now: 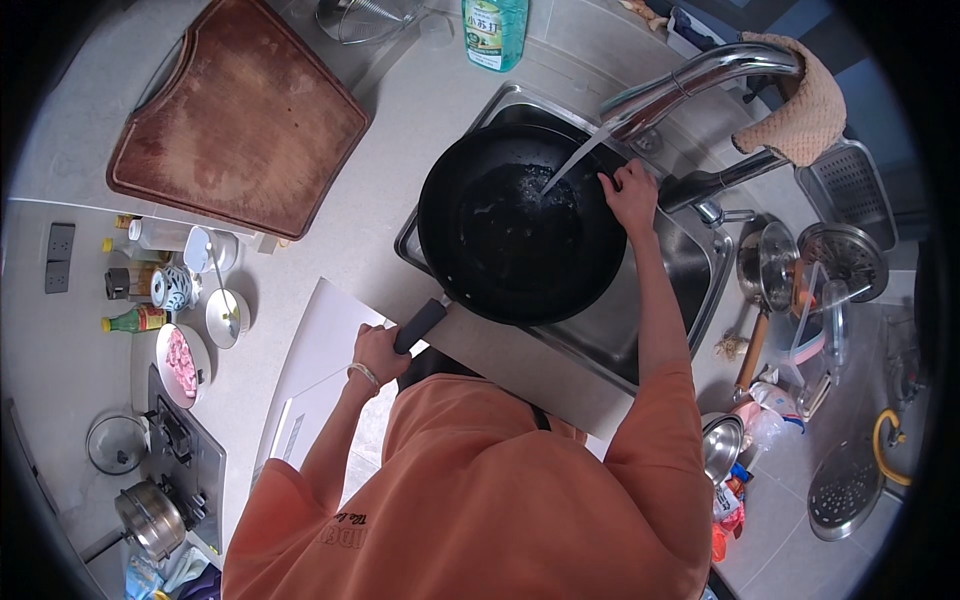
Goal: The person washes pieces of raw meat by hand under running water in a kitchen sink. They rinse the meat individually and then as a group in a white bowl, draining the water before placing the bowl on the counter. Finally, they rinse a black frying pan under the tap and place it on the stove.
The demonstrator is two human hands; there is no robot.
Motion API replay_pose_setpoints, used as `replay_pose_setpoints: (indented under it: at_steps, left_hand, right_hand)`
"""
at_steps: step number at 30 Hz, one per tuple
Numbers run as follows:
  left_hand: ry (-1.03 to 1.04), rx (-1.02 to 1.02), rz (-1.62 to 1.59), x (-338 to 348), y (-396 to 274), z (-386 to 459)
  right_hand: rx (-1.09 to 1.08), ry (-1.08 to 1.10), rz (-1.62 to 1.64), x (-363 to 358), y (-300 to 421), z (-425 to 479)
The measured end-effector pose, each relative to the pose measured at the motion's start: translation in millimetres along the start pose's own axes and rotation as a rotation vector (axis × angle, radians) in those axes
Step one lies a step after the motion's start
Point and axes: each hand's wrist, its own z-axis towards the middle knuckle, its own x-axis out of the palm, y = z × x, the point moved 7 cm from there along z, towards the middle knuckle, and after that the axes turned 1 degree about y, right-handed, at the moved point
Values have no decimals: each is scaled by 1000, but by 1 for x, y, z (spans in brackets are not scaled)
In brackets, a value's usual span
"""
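Observation:
A large black wok (517, 262) rests over the stainless steel sink (611, 349), covering much of it. My left hand (381, 352) grips the wok's dark grey handle (420, 325) near its end. At the far right rim, my right hand (631, 196) holds the wok by its edge, where a small helper handle partly shows between the fingers. Water (574, 161) streams from the chrome faucet (675, 82) into the wok and splashes on its inner bottom, where some water has gathered.
A wooden cutting board (240, 120) lies at the upper left. A bowl of raw meat (182, 360) stands near the gas stove (199, 457). Behind the sink is a green detergent bottle (495, 37). A cloth (802, 112) drapes over the faucet. Pans, including a saucepan (765, 262), crowd the right.

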Motion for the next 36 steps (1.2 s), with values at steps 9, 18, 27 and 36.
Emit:
replay_pose_setpoints:
  at_steps: [9,18,27,36]
  left_hand:
    - [-11,3,16,-4,-4,-1]
    - [-10,-2,17,-1,-2,-1]
    - [-18,-42,-3,2,-4,-6]
    - [-18,-66,-40,2,-5,-8]
  right_hand:
    - [24,5,-10,-1,0,-2]
    - [20,-20,-3,-4,1,-3]
    - [-19,-22,11,-1,5,6]
    - [-49,17,-2,5,10,16]
